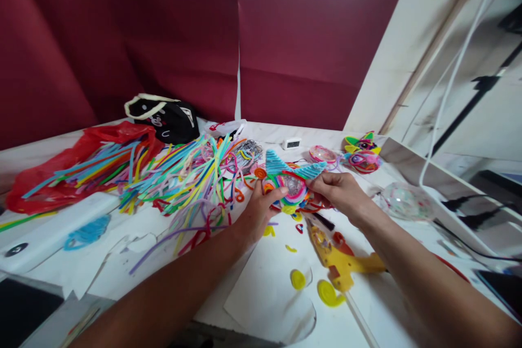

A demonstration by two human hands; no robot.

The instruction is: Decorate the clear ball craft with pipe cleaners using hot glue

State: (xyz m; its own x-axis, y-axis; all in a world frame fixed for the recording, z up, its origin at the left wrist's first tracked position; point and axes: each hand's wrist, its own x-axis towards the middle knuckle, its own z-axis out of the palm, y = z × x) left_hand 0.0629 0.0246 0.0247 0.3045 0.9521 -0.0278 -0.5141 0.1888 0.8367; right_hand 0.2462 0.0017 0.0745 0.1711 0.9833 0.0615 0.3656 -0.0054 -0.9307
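Observation:
Both hands hold up a colourful pipe-cleaner craft point(294, 186), with a clear round middle ringed in pink and two blue ribbed points on top. My left hand point(261, 206) pinches its left side, next to an orange coil. My right hand point(340, 190) grips the right side by the blue point, fingers closed. Below them on the table lie a yellow glue gun point(346, 266) and coiled yellow pipe-cleaner discs point(298, 279). A white paper sheet point(265, 293) is under the discs. What sits behind the craft is partly hidden.
Loose pipe cleaners point(183, 168) heap up at left, some on a red plastic bag point(36, 179). A black bag point(175, 122) and small digital display point(291, 143) stand at the back. Another pipe-cleaner craft point(362, 160) and a clear ball point(408, 201) are at right, near a white power strip point(438, 196).

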